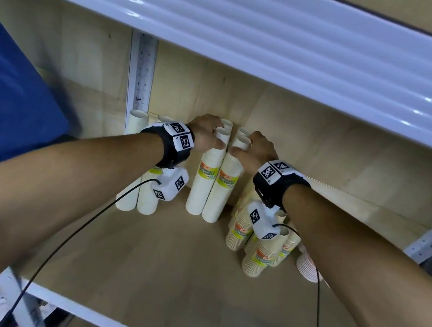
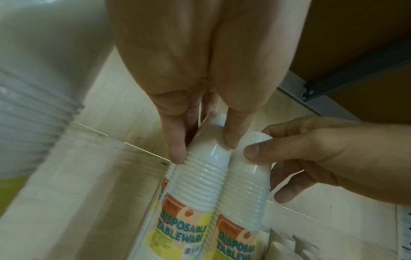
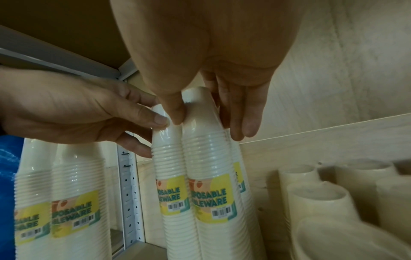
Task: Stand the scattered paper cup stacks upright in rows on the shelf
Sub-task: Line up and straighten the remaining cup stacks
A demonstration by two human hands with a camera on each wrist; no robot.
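Nearest, front of the wooden shelf (image 1: 165,262) is bare board. At right, a leaning pile (image 1: 258,243) of cream cup stacks with orange-yellow labels, not upright, partly covered by the right wrist camera; count unclear. One more stack (image 1: 306,265) lies beside it, cut off by the right forearm.

Mid-shelf: 2 tall cream stacks upright, touching side by side, each wrapped in clear film with a "DISPOSABLE TABLEWARE" label and barcode. Left hand (image 1: 206,133) grips the top of the left stack (image 1: 202,186), fingers (image 2: 177,140) curled round the top cup, thumb on the facing side. Right hand (image 1: 259,149) grips the top of the right stack (image 1: 223,192), thumb and fingers (image 3: 246,121) clamped round its top cup. The 2 thumbs nearly meet between the stacks.

Left of these, 2 more upright stacks (image 1: 136,193) near the metal post (image 1: 140,72), their labels mostly hidden by the left wrist camera.

Behind the held pair, 2 further cup tops (image 1: 239,131) show against the back wall; their bodies are hidden. White corrugated upper shelf (image 1: 257,37) overhangs. Blue object (image 1: 6,102) at far left, blurred.
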